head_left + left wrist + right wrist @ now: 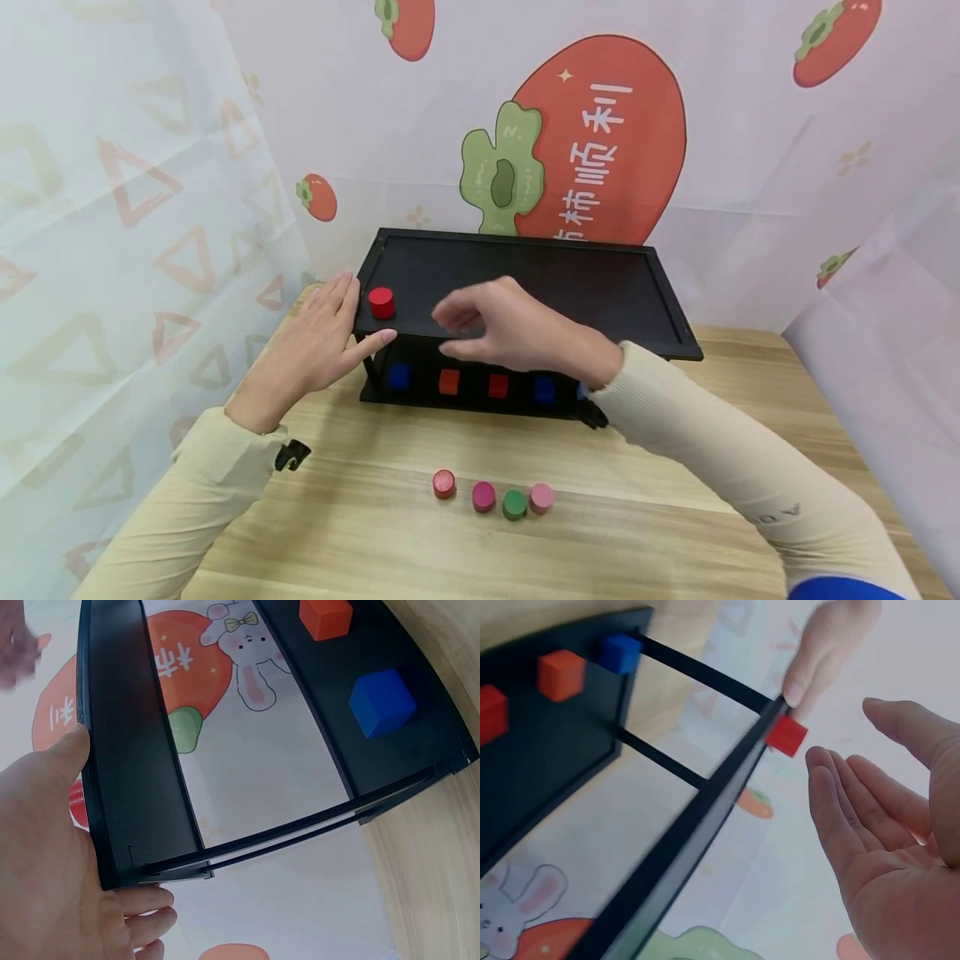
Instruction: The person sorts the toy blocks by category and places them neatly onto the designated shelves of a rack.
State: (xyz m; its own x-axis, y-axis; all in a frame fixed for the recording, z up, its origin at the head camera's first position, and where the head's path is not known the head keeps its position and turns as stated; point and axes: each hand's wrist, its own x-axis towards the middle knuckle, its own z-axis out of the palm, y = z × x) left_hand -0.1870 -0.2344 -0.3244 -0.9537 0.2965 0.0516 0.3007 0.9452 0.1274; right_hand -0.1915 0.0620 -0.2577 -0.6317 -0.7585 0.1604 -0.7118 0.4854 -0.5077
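A two-tier black shelf (pixel 517 279) stands on the table, and a red cylinder (pixel 382 303) sits at the front left of its top. My left hand (pixel 318 333) rests against the shelf's left end, fingers straight along the side and thumb on the front edge. In the left wrist view the fingertips (pixel 150 922) show past that corner. My right hand (pixel 510 325) hovers over the front of the top, to the right of the cylinder. Seen in the right wrist view, its fingers (pixel 836 802) are loosely bent and hold nothing, with thumb apart.
Along the lower tier stand several cubes, among them a blue cube (pixel 400 377), an orange cube (pixel 448 382) and a red cube (pixel 498 385). In front, on the wooden table (pixel 360 533), are a red cylinder (pixel 444 483), a magenta one, a green cylinder (pixel 514 504) and a pink one. Printed cloth hangs behind.
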